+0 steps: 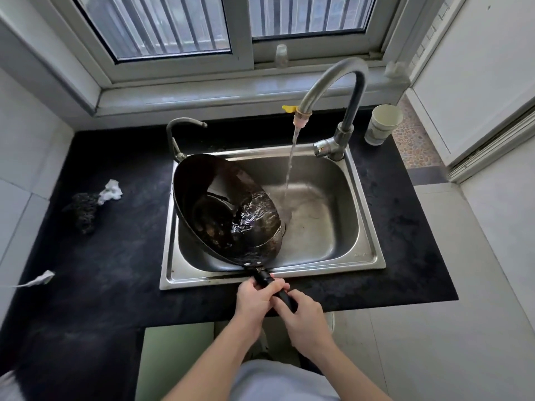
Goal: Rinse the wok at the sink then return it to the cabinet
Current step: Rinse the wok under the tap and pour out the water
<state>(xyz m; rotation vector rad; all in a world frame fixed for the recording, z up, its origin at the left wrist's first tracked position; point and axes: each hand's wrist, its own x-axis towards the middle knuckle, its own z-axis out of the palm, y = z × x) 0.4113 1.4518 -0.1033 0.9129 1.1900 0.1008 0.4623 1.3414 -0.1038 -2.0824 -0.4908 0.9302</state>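
Note:
The black wok (220,206) stands tilted in the left half of the steel sink (367,256), its right rim low, with water sloshing inside it near that rim. Its black handle (266,277) sticks out over the sink's front edge. My left hand (254,299) and my right hand (304,316) both grip the handle, left nearer the wok, right behind it. The tall tap (338,82) runs; its stream (289,166) falls onto the sink floor just right of the wok.
A paper cup (382,124) stands on the black counter behind the sink's right corner. A small second tap (179,131) rises at the sink's back left. A dark scrubber (85,209) and crumpled tissue (111,191) lie left. Green cabinet door (173,360) below.

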